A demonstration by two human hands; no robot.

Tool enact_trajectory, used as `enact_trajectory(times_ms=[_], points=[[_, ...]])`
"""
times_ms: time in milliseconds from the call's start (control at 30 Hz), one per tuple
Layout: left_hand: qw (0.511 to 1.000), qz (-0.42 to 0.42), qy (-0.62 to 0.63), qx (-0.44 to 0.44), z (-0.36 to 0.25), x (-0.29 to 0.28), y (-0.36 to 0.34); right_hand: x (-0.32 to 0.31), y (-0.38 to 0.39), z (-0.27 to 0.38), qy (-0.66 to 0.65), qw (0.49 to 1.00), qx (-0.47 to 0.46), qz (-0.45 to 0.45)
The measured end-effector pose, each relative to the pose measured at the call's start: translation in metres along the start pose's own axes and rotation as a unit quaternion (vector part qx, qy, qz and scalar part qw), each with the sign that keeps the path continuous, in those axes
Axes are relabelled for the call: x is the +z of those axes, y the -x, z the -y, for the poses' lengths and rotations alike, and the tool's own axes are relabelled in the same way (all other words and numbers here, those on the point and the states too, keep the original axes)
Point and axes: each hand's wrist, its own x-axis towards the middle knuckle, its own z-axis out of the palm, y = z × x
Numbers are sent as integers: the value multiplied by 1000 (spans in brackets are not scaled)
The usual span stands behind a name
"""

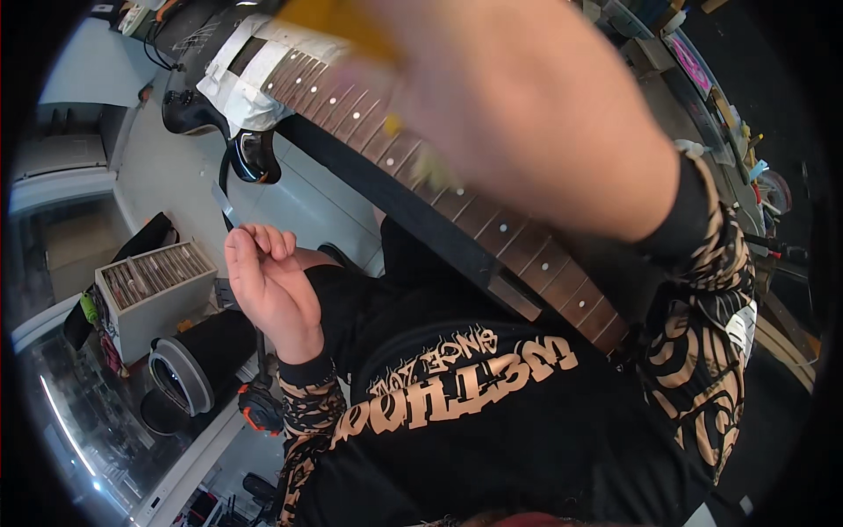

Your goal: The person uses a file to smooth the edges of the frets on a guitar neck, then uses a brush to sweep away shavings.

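Diagonally across the scene, long axis running far left to near right, a dot-inlaid guitar fretboard, with white masking tape over the black guitar body at its far-left end. Directly over the fretboard, and the nearer of the two, the right hand, too blurred to tell whether open, closed or gripping the amber-coloured object beside it. Left of the neck, well apart, the left hand, fingers curled, pinching a thin metal strip.

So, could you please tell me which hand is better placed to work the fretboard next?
Probably the right hand: blurred, but over the fretboard, whereas the left hand is off to the side, holding a thin strip.
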Motion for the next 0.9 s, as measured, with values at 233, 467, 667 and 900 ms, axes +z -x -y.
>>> enact_trajectory(times_ms=[233, 467, 667, 900], points=[[999, 14, 0, -35, 9, -2, -5, -39, 55, -118, 469, 868, -144, -74], [1000, -3, -4, -28, 7, -5, -6, -55, 122, -95, 129, 921, 340, 138], [999, 11, -4, -49, 15, 9, -10, -55, 159, -91, 127, 897, 384, 178], [997, 61, -45, -21, 12, 31, -4, -45, 173, -92, 148, 919, 341, 133]])
